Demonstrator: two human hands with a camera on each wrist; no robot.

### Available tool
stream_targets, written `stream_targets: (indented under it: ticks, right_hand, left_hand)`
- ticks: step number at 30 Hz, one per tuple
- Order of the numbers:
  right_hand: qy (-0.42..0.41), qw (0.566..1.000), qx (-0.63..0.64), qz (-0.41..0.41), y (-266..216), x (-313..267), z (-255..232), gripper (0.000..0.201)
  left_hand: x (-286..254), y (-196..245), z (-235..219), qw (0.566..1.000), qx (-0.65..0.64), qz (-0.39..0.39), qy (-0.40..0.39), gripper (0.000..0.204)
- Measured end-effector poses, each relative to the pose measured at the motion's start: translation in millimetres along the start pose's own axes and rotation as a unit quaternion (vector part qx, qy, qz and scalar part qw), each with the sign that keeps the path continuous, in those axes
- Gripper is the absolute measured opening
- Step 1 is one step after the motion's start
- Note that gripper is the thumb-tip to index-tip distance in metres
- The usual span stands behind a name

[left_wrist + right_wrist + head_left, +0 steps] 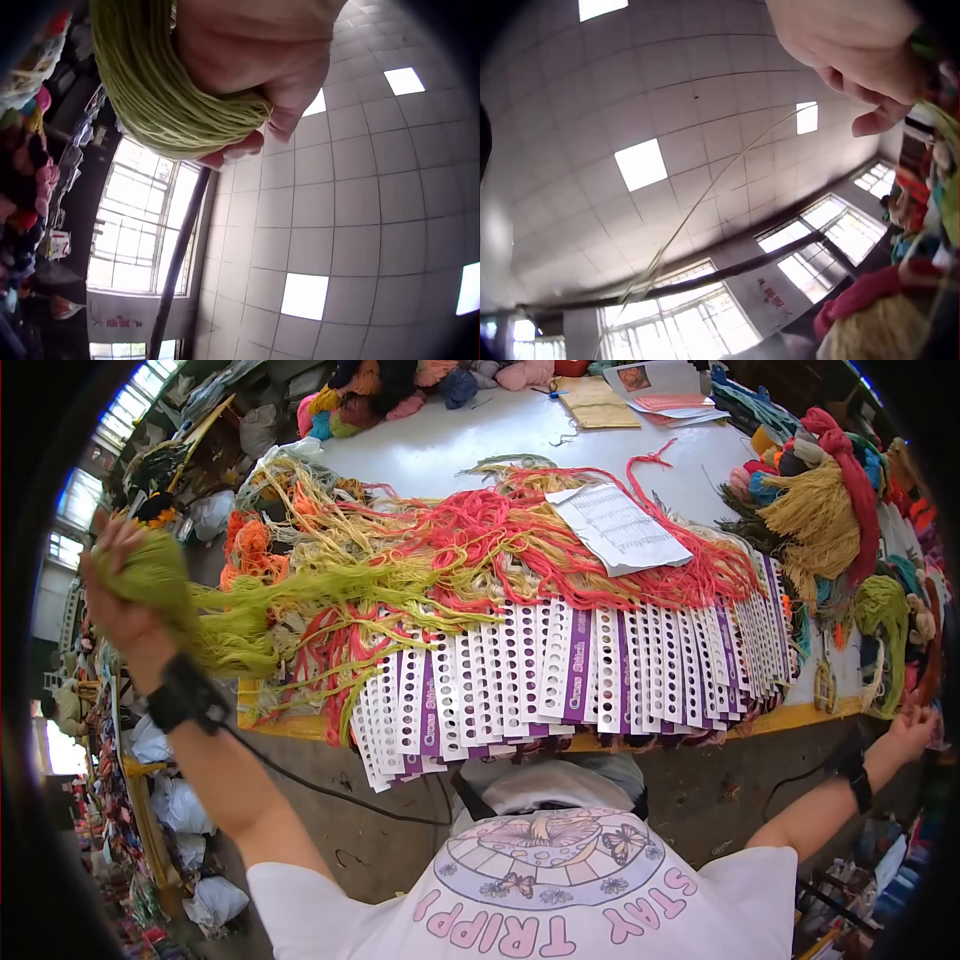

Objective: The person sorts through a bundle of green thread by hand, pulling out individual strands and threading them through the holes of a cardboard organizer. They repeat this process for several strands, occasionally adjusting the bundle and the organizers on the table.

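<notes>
Raised at the far left, my left hand (122, 610) grips a thick hank of yellow-green thread (158, 575). The hank loops round the palm and fingers in the left wrist view, and its loose strands trail to the table in the head view. My right hand (910, 733) is stretched out at the far right, fingers curled. A thin green strand (705, 193) runs up to those fingers in the right wrist view. Between the hands, a row of white and purple punched cards (578, 665) carries red, yellow and green threads (480, 525).
A printed sheet (620, 530) lies on the threads. Bundles of coloured yarn (825, 510) hang at the table's right side, with a green hank (880, 615) near my right hand. More yarn, a brown pad (598, 402) and papers sit at the back. A black cable (330, 800) hangs below the table edge.
</notes>
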State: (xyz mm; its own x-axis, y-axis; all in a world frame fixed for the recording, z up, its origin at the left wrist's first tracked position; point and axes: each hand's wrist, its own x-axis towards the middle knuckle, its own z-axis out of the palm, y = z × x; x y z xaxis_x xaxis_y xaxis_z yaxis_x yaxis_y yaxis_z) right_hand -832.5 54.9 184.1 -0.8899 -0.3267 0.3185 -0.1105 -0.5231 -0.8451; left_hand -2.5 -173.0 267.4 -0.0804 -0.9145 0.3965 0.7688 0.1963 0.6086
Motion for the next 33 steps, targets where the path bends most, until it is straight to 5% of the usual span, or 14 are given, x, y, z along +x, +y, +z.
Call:
stream_targets:
  ticks: [3, 6, 7, 8, 9, 11, 12, 15, 18, 21, 24, 27, 32, 33]
  right_hand:
    - [-0.098, 0.959, -0.238, -0.116, 23.2, -64.7, 99.8, 0.022]
    - [-0.395, 0.873, -0.267, -0.103, 83.6, -188.6, 214.7, 0.022]
    - [-0.426, 0.881, -0.173, 0.113, 95.8, -243.1, 245.9, 0.02]
    - [-0.447, 0.851, -0.15, 0.23, 105.8, -279.7, 266.1, 0.021]
    - [-0.451, 0.832, -0.05, 0.318, 136.7, -305.7, 271.3, 0.022]
    - [-0.481, 0.733, 0.034, 0.479, 164.9, -342.7, 277.7, 0.036]
    - [-0.504, 0.737, -0.002, 0.45, 168.8, -359.8, 278.5, 0.04]
    - [-0.57, 0.649, 0.094, 0.494, 168.0, -364.9, 274.8, 0.039]
    - [-0.6, 0.639, 0.045, 0.479, 161.1, -365.4, 277.8, 0.031]
    - [-0.58, 0.72, -0.047, 0.377, 158.4, -378.5, 281.4, 0.023]
    - [-0.597, 0.764, -0.238, 0.055, 165.5, -383.4, 280.4, 0.015]
    - [-0.567, 0.77, -0.292, 0.002, 179.9, -390.9, 277.3, 0.015]
    - [-0.539, 0.795, -0.276, 0.031, 184.0, -395.0, 276.1, 0.014]
    - [-0.527, 0.805, -0.27, 0.029, 185.3, -396.6, 276.3, 0.013]
  left_hand:
    - [-6.9, -100.5, 6.1, 0.985, -0.052, -0.145, -0.075, 0.009]
    - [-41.2, -210.7, 19.5, 0.974, 0.076, -0.214, -0.001, 0.027]
    - [-52.8, -237.7, 19.6, 0.958, 0.078, -0.277, 0.021, 0.029]
    - [-65.0, -263.1, 16.5, 0.934, 0.075, -0.337, 0.096, 0.027]
    - [-75.0, -282.6, 14.2, 0.901, 0.071, -0.392, 0.172, 0.026]
    - [-90.7, -298.6, 15.3, 0.867, 0.183, -0.445, 0.132, 0.02]
    - [-92.6, -305.6, 12.5, 0.875, 0.199, -0.428, 0.107, 0.021]
    - [-100.3, -319.9, -2.6, 0.88, 0.23, -0.412, 0.052, 0.023]
    - [-97.4, -326.0, -5.4, 0.873, 0.204, -0.438, 0.067, 0.016]
    - [-95.1, -318.4, -3.6, 0.873, 0.2, -0.441, 0.059, 0.012]
    - [-98.5, -313.9, -4.9, 0.842, 0.262, -0.438, 0.174, 0.014]
    - [-114.4, -320.3, -14.5, 0.791, 0.598, -0.119, 0.056, 0.018]
    - [-97.0, -309.5, 0.7, 0.725, 0.567, -0.388, 0.046, 0.015]
    - [-95.9, -309.7, 0.2, 0.76, 0.5, -0.405, 0.086, 0.014]
